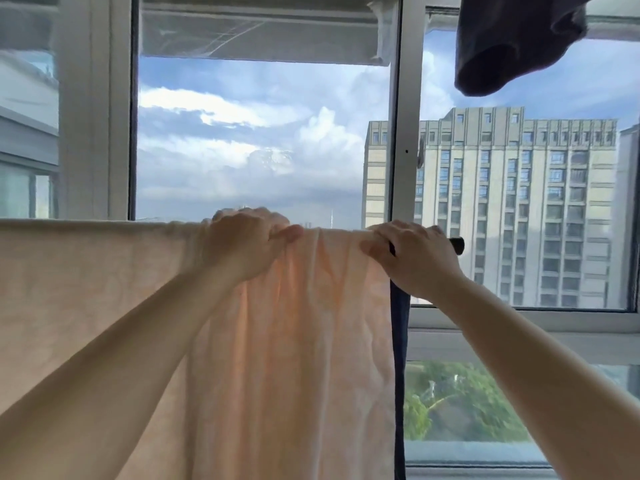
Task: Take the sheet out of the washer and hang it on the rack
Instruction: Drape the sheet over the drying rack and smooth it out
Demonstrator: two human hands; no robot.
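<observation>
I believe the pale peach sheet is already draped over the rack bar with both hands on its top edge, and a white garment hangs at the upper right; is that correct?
Nearly: the garment at the upper right is dark grey, not white, as the head view shows. The pale peach sheet is draped over the dark rack bar, with the left hand and right hand on its top edge.

The sheet (pixel 294 341) is plain pale peach; the rack (pixel 456 244) end is black; a dark grey garment (pixel 512 46) hangs upper right.
</observation>
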